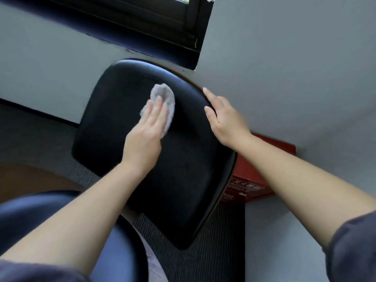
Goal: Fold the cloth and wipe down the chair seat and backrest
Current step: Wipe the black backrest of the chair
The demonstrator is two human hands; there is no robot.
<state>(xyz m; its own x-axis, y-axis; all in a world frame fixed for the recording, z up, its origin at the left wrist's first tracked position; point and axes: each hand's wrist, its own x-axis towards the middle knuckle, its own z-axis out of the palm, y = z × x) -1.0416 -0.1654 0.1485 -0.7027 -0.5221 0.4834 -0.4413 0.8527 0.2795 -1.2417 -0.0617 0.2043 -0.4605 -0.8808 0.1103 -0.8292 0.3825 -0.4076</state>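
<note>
1. The cloth (163,96) is a small grey bundle. It lies on the upper part of the black backrest (114,129), near the top edge.
2. The left hand (146,135) lies flat on the cloth. Its fingers are straight and close together, pressing the cloth onto the backrest. A flat hand can push the cloth across more of the surface at once.
3. The right hand (223,119) rests on the right edge of the backrest with straight fingers. It holds nothing. I think it is there so the backrest does not tip or turn while the other hand rubs.
4. The seat (50,210) is low on the left, under the left arm. No cloth is on it, so I think the backrest is the part being wiped.
5. Behind the chair are a grey wall (284,78) and a dark window (142,17).
6. A red box (254,180) sits on the floor (213,251) just beside the backrest.
</note>
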